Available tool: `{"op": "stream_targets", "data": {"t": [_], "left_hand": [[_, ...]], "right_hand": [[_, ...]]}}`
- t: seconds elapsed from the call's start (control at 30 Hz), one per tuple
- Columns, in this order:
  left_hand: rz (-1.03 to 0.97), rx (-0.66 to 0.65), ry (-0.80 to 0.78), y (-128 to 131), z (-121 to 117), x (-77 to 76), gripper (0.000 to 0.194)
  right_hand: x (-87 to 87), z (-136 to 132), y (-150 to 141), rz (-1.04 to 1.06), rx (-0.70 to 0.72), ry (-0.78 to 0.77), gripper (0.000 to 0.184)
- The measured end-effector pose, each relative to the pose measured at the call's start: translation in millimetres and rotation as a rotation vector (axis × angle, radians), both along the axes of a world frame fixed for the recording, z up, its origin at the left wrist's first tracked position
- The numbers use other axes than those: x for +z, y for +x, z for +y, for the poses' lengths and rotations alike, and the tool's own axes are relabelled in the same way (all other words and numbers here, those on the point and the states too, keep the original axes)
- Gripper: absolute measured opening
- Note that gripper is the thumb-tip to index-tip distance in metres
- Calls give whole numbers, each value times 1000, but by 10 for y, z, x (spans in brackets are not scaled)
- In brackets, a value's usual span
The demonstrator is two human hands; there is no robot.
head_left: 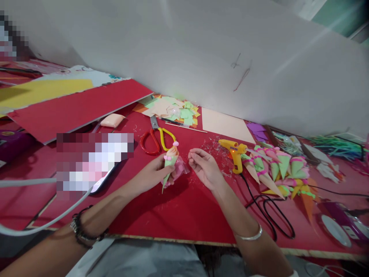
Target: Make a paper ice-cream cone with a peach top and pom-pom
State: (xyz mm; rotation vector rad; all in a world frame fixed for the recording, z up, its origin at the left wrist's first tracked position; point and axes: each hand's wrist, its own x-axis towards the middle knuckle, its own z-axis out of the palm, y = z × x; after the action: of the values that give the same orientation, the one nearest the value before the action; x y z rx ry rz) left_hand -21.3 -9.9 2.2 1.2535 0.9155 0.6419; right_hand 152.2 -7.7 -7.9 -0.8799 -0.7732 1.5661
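My left hand [157, 169] is closed around a small light-green ice cream cone craft [169, 163], held upright with a slight tilt. Its top is a pale orange swirl with pink balls on the tip and side. A clear plastic bag with pink clay [180, 167] is bunched in the same hand, behind the cone. Just to the right, my right hand [206, 167] is apart from the cone, thumb and fingertips pinched together; whatever is between them is too small to make out. Scissors [159, 138] with red and yellow handles lie beyond my left hand.
A yellow glue gun [235, 152] with a black cord rests right of my right hand, beside a pile of finished cones [284, 165]. A phone [106, 179] and white cable [43, 231] lie left. Paper pieces [173, 109] are heaped near the wall.
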Motion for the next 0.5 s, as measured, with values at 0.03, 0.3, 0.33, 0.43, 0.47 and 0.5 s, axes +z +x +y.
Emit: {"op": "stream_targets", "data": {"t": [0.03, 0.3, 0.33, 0.43, 0.47, 0.5], "left_hand": [[1, 4, -2, 2, 1, 0, 13], [-28, -3, 14, 20, -8, 12, 15], [-36, -2, 10, 24, -9, 7, 16], [-64, -3, 6, 36, -8, -19, 19], [-77, -3, 9, 38, -7, -30, 21], [-92, -2, 12, 40, -6, -41, 24]], "right_hand": [[1, 3, 1, -12, 2, -4, 15], [8, -36, -100, -202, -41, 61, 9], [8, -46, -129, -236, -38, 83, 10], [12, -72, -199, -272, -31, 130, 14], [16, -79, -211, -263, -42, 133, 15], [24, -86, -218, -253, -57, 132, 16]]}}
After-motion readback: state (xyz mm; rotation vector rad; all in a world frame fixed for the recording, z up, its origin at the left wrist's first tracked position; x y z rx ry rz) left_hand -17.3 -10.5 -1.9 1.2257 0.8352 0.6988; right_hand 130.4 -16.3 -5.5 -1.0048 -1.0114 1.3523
